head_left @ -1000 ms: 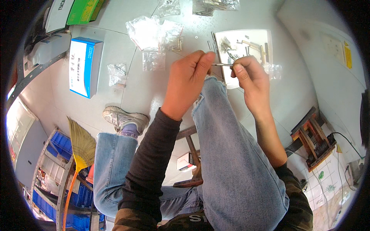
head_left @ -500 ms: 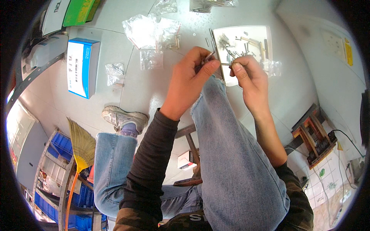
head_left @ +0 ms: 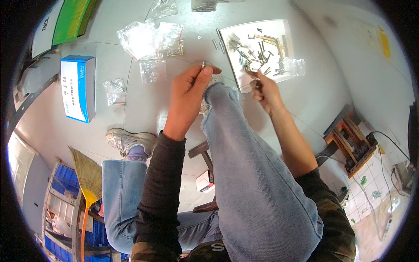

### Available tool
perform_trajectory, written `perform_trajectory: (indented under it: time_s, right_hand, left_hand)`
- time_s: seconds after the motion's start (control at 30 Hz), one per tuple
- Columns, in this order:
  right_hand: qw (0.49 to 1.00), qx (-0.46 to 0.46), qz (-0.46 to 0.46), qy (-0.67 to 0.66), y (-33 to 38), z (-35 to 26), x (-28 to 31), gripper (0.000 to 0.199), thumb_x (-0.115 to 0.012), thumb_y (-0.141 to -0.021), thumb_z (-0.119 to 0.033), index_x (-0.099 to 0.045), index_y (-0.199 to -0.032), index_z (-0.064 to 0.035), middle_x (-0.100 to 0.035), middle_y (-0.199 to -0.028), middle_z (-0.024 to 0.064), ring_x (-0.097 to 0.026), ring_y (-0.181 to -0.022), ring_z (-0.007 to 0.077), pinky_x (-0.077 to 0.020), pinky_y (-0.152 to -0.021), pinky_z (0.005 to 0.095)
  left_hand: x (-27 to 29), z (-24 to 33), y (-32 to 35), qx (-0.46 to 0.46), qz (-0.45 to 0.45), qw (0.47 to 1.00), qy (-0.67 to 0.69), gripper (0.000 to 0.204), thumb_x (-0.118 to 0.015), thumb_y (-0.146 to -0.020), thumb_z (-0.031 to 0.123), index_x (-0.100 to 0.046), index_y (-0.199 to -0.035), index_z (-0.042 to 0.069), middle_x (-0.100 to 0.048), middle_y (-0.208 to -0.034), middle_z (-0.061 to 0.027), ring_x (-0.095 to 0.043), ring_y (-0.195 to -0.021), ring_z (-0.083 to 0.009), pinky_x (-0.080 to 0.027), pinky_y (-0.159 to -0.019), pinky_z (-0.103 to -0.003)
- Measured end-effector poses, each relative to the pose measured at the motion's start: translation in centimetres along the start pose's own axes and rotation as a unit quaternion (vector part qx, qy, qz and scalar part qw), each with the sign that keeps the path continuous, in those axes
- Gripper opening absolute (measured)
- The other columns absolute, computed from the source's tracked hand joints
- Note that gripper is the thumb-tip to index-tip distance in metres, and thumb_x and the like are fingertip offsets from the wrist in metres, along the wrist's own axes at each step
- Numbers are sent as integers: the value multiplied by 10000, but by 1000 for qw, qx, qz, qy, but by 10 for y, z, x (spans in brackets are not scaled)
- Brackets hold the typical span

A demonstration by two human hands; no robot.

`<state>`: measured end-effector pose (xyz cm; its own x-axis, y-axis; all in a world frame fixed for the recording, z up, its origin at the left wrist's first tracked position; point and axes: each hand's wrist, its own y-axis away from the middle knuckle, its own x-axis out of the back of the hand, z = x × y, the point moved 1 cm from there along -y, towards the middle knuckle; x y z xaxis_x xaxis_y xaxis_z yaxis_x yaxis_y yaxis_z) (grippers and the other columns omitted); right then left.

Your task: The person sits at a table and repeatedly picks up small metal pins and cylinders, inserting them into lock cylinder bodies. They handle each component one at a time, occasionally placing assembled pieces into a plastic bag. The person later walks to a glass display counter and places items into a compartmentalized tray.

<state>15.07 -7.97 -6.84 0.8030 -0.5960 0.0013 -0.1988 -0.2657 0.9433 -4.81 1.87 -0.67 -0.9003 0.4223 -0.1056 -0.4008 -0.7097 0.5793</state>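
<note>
My left hand [head_left: 188, 89] is closed above the floor, thumb against the forefinger, and a small shiny metal pin [head_left: 203, 64] sticks up from the pinch. To its right, my right hand [head_left: 267, 95] is at the near edge of a white tray [head_left: 283, 31]. Its fingers are curled together and slightly blurred; whatever they hold, if anything, I cannot make out. Loose metal pins [head_left: 262, 56] and brass-coloured strips lie scattered in the tray. A few more metal pins [head_left: 220, 40] rest on the floor along its left side.
Clear plastic bags [head_left: 139, 40] lie at the far left of my hands, with a smaller bag [head_left: 114, 91] nearer. A blue-and-white box [head_left: 78, 89] stands at left. Below are a broom [head_left: 87, 179] and a shelf with blue bins [head_left: 65, 179]. A wooden stool [head_left: 349, 139] stands at right.
My hands, close together at the tray's left edge before, have come apart. The right has moved down from the tray's middle toward its near edge. The whole view has shifted, carrying the scene left.
</note>
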Motion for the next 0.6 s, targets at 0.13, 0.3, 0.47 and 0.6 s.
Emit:
perform_trajectory:
  time_s: [0.13, 0.3, 0.47, 0.6]
  right_hand:
    - [997, 10, -69, 21, 24, 24, -14, 230, -486, -911, -224, -581, -979, -26, -468, -649, -18, -285, -459, 36, -214, -393, 175]
    - [969, 192, -117, 106, 44, -3, -46, 203, -552, -874, -222, -594, -959, -42, -487, -645, -39, -330, -485, 20, -254, -431, 170]
    - [931, 265, -137, 209, 52, -28, -60, 185, -635, -816, -198, -609, -923, -49, -532, -658, -54, -379, -520, 5, -284, -456, 163]
    - [943, 202, -134, 229, 55, -27, -61, 175, -639, -798, -134, -619, -916, -6, -627, -817, 24, -543, -736, 77, -439, -687, 222]
  left_hand:
    - [-3, -17, 6, 9, -40, 988, -150, 262, -464, -907, 175, -580, -1050, -12, -581, -823, -132, -544, -761, -182, -428, -694, -276]
    - [-15, -28, 10, -126, -62, 961, -237, 319, -434, -891, 86, -483, -1199, 20, -566, -1020, -236, -549, -950, -366, -436, -795, -383]
    - [-13, -19, 10, -114, -38, 968, -222, 488, -465, -856, 14, -359, -1325, 98, -503, -728, -103, -477, -634, -189, -430, -655, -279]
    - [-12, -10, 12, -53, -61, 970, -229, 621, -505, -824, 10, -242, -1370, 145, -581, -855, -206, -584, -766, -350, -453, -672, -398]
